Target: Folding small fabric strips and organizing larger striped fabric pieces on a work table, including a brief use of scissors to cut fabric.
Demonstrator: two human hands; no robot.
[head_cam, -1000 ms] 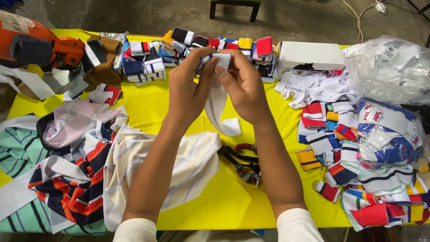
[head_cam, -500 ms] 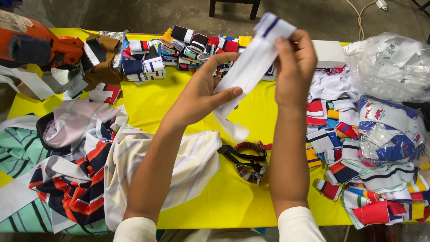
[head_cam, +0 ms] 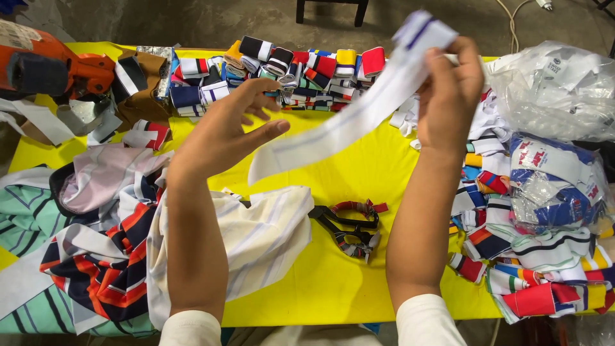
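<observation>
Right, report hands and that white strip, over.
Right hand raised, pinching long white ribbed fabric strip at its blue-striped end. Left hand open, off the strip. Black scissors on yellow table below.

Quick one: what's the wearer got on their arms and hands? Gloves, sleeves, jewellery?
Both hands, left hand and right hand, are bare: no gloves, rings or watch visible. Forearms are bare too. White sleeve cuffs show at the bottom edge, near the elbows.
</observation>
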